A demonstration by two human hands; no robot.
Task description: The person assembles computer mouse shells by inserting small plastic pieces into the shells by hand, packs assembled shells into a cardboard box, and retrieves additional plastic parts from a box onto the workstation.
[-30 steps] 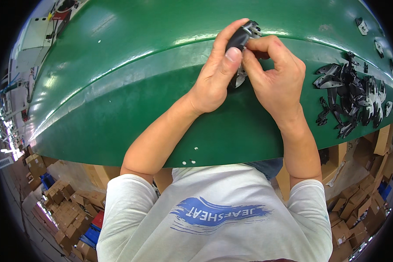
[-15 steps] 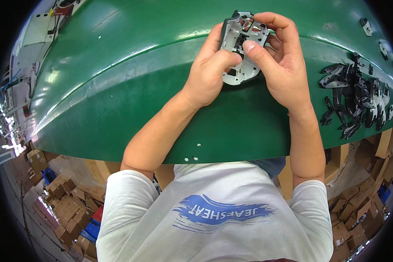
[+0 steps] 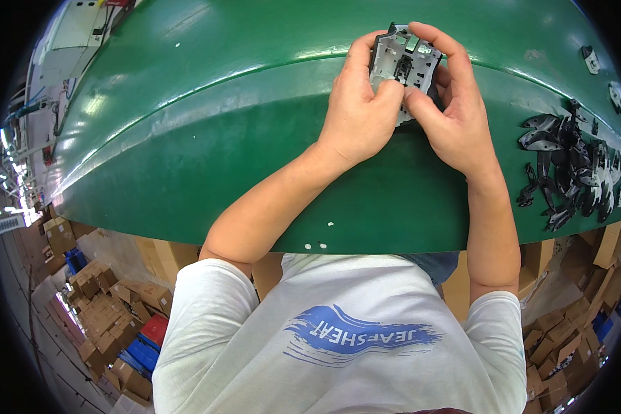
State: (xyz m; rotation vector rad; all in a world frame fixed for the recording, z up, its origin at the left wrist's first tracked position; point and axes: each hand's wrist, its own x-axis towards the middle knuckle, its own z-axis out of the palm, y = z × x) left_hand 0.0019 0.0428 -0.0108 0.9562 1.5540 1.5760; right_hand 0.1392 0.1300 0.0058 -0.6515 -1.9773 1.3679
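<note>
Both hands hold a rounded plastic housing shell (image 3: 424, 65), pale grey inside with a dark outer edge. Its hollow side faces up, showing openings at the far end and small posts. A small black plastic part (image 3: 403, 67) sits in the middle of the hollow. My left hand (image 3: 362, 117) grips the left side, fingers behind it and thumb pressed inside, just below the black part. My right hand (image 3: 462, 117) wraps the right side, index finger at the far edge. Its thumb tip lies beside the left thumb. The hands hide much of the shell's near end.
A heap of black and grey curved plastic pieces (image 3: 569, 165) lies on the green table (image 3: 255, 172) to the right. Several more pieces (image 3: 590, 60) lie beyond it. Small white bits (image 3: 322, 245) rest by the near edge. Cardboard boxes (image 3: 110, 303) stand on the floor below.
My right thumb has moved off the black part toward the near end, beside the left thumb. The left thumb now presses further in. The whole view has shifted slightly.
</note>
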